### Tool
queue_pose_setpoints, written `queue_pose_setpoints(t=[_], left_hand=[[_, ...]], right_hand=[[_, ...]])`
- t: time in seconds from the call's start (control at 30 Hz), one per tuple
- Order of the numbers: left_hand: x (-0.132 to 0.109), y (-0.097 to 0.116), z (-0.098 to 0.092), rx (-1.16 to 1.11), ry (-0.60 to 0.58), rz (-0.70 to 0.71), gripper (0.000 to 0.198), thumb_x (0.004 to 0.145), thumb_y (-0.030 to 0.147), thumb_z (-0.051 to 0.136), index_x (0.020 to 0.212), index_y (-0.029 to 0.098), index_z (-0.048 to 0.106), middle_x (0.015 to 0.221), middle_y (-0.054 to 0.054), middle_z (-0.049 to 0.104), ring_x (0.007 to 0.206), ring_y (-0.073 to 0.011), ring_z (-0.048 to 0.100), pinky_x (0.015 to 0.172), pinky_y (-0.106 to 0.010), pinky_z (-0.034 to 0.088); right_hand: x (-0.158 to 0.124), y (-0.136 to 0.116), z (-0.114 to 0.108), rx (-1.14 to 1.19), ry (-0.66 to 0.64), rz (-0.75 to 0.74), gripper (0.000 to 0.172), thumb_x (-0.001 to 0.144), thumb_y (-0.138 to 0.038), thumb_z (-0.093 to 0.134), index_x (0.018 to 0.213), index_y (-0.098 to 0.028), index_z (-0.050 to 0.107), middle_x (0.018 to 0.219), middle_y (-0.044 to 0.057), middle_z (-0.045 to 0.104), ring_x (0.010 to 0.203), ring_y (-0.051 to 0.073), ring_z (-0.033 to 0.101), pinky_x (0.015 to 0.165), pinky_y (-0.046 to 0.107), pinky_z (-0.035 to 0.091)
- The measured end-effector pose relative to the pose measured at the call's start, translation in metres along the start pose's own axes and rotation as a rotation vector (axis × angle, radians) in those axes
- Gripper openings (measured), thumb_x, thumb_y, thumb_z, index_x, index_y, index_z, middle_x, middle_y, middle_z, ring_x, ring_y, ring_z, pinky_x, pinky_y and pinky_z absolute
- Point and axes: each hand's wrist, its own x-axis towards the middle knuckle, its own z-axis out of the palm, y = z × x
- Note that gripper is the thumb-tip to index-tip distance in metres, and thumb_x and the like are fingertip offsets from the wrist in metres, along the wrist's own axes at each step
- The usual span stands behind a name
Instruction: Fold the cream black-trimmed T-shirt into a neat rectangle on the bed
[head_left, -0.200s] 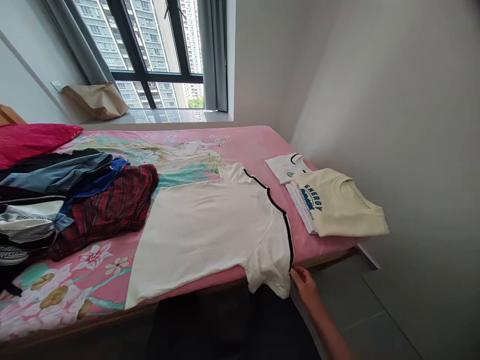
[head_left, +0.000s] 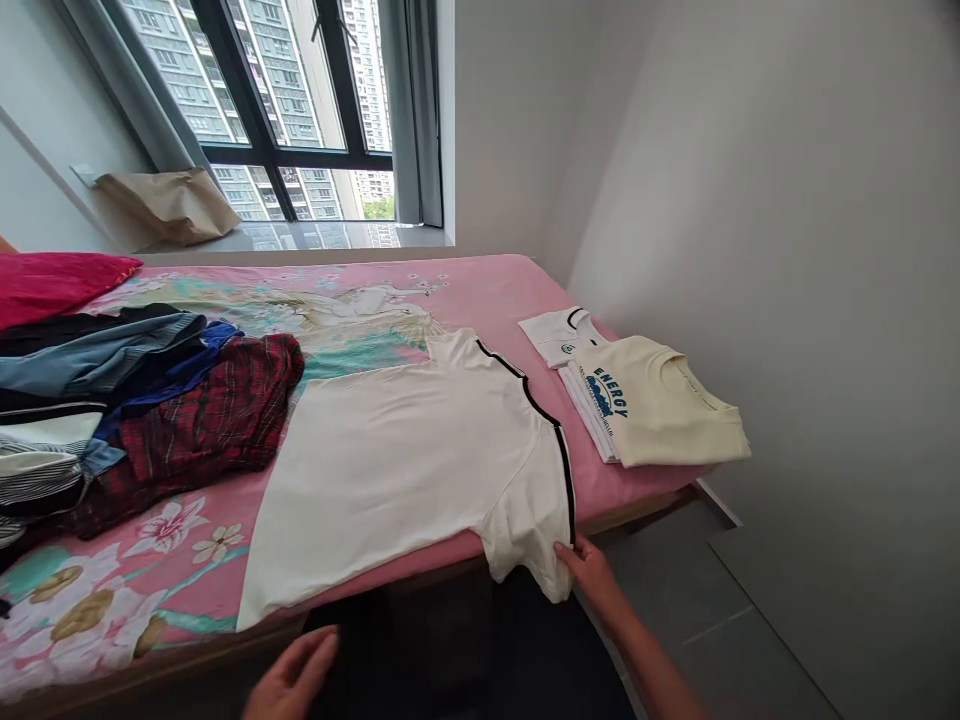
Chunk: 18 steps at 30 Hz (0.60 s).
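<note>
pink floral bed (head_left: 487,290) by window (head_left: 285,110) — white t-shirt (head_left: 405,460) spread flat.

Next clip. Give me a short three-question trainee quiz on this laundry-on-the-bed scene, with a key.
1. True or false: the right hand grips a sleeve of the white T-shirt at the bed's near edge.
2. Which word is printed on the folded yellow shirt? A) POWER B) ENERGY C) SPORT
3. Fill in: the left hand, below the bed edge and touching nothing, is ____ (open or shut).
Key: 1 true; 2 B; 3 open.
</note>
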Motion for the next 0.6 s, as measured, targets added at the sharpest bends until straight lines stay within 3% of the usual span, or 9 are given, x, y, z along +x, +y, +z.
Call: queue_pose_setpoints(t=[0.07, 0.13, 0.2, 0.27, 0.37, 0.47, 0.53, 0.6], left_hand=[[-0.004, 0.027, 0.060, -0.164, -0.232, 0.059, 0.062, 0.059, 0.066, 0.062, 0.100, 0.020, 0.067, 0.104, -0.008, 0.070, 0.103, -0.0296, 0.062, 0.089, -0.041, 0.050], [-0.008, 0.059, 0.116, -0.295, -0.289, 0.099, 0.069, 0.058, 0.063, 0.066, 0.110, 0.016, 0.063, 0.116, -0.013, 0.065, 0.110, -0.0300, 0.058, 0.096, -0.041, 0.045], [-0.010, 0.088, 0.159, -0.367, -0.361, 0.082, 0.073, 0.057, 0.060, 0.069, 0.112, 0.013, 0.062, 0.122, -0.016, 0.060, 0.115, -0.0308, 0.054, 0.100, -0.040, 0.041], [-0.010, 0.108, 0.186, -0.393, -0.455, 0.028, 0.070, 0.059, 0.059, 0.069, 0.108, 0.009, 0.064, 0.116, -0.018, 0.064, 0.112, -0.0314, 0.056, 0.098, -0.040, 0.041], [-0.010, 0.114, 0.210, -0.431, -0.556, -0.041, 0.063, 0.063, 0.059, 0.065, 0.099, 0.009, 0.066, 0.101, -0.017, 0.069, 0.100, -0.0293, 0.062, 0.089, -0.038, 0.047], [-0.018, 0.092, 0.220, -0.376, -0.629, -0.060, 0.049, 0.063, 0.056, 0.065, 0.087, 0.013, 0.067, 0.081, -0.012, 0.071, 0.078, -0.0238, 0.066, 0.072, -0.035, 0.050], [-0.028, 0.071, 0.216, -0.292, -0.640, -0.076, 0.037, 0.059, 0.050, 0.070, 0.070, 0.015, 0.065, 0.062, -0.007, 0.066, 0.059, -0.0204, 0.061, 0.061, -0.034, 0.048], [-0.039, 0.053, 0.198, -0.219, -0.604, -0.050, 0.028, 0.057, 0.042, 0.073, 0.060, 0.016, 0.061, 0.053, -0.004, 0.061, 0.054, -0.0183, 0.057, 0.058, -0.033, 0.046]], right_hand=[[-0.007, -0.006, -0.001, 0.046, -0.025, 0.012, 0.039, 0.068, -0.047, 0.066, 0.090, -0.015, 0.063, 0.081, 0.004, 0.069, 0.079, 0.024, 0.062, 0.075, 0.033, 0.047], [-0.013, -0.009, -0.004, 0.092, -0.028, 0.018, 0.039, 0.070, -0.047, 0.064, 0.093, -0.016, 0.061, 0.081, 0.003, 0.069, 0.077, 0.022, 0.062, 0.074, 0.032, 0.048], [-0.016, -0.009, -0.005, 0.101, -0.009, 0.003, 0.039, 0.071, -0.047, 0.063, 0.093, -0.016, 0.061, 0.082, 0.003, 0.069, 0.075, 0.021, 0.062, 0.072, 0.031, 0.048], [-0.017, -0.007, -0.006, 0.078, 0.020, -0.010, 0.038, 0.070, -0.049, 0.064, 0.091, -0.016, 0.061, 0.081, 0.002, 0.069, 0.074, 0.020, 0.061, 0.070, 0.029, 0.048], [-0.016, -0.003, -0.007, 0.046, 0.061, -0.017, 0.036, 0.068, -0.049, 0.065, 0.084, -0.016, 0.061, 0.077, 0.001, 0.067, 0.071, 0.019, 0.059, 0.065, 0.027, 0.047], [-0.015, 0.002, -0.008, 0.058, 0.060, -0.008, 0.033, 0.069, -0.047, 0.065, 0.080, -0.016, 0.061, 0.072, -0.001, 0.066, 0.066, 0.016, 0.057, 0.062, 0.025, 0.045], [-0.016, 0.005, -0.008, 0.072, 0.064, 0.013, 0.033, 0.068, -0.047, 0.066, 0.078, -0.016, 0.061, 0.069, -0.001, 0.065, 0.063, 0.016, 0.056, 0.060, 0.024, 0.044], [-0.017, 0.008, -0.007, 0.109, 0.078, 0.065, 0.034, 0.065, -0.047, 0.068, 0.078, -0.016, 0.062, 0.068, -0.001, 0.066, 0.062, 0.016, 0.058, 0.059, 0.024, 0.045]])
